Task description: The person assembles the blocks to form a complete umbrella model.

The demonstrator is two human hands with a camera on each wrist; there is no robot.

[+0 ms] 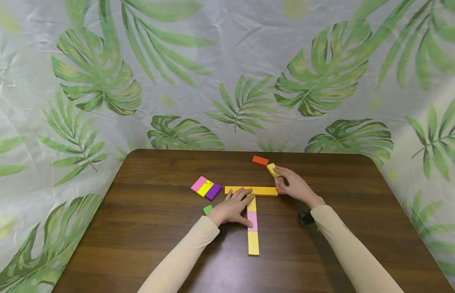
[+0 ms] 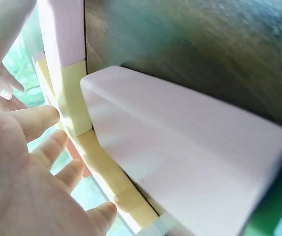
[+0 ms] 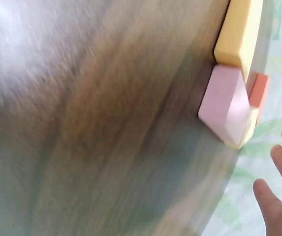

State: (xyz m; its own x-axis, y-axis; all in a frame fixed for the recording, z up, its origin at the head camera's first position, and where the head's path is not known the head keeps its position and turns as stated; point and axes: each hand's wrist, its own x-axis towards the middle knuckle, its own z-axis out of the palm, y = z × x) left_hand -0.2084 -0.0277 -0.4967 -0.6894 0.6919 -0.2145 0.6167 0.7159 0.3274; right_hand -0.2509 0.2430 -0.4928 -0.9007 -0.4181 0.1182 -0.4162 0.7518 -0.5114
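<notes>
My left hand (image 1: 231, 208) lies with fingers spread over the meeting point of a row of yellow-orange blocks (image 1: 264, 191) and a column below it. That column runs from a yellow block (image 1: 251, 204) through a pink block (image 1: 252, 220), by the thumb, to another yellow block (image 1: 253, 244). Close to the left wrist camera is a large pale pink block (image 2: 180, 142). At the row's right end, the fingers of my right hand (image 1: 300, 188) extend over a slanted yellow block (image 1: 273, 170) and a pink block (image 1: 280, 186). A red block (image 1: 260, 160) lies just beyond.
Left of the row, pink (image 1: 198, 183), bright yellow (image 1: 205, 188) and purple (image 1: 213, 191) blocks lie side by side. A green block (image 1: 207, 209) sits beside the left wrist. The brown wooden table (image 1: 146, 244) meets a leaf-patterned cloth (image 1: 242, 61) at its back edge.
</notes>
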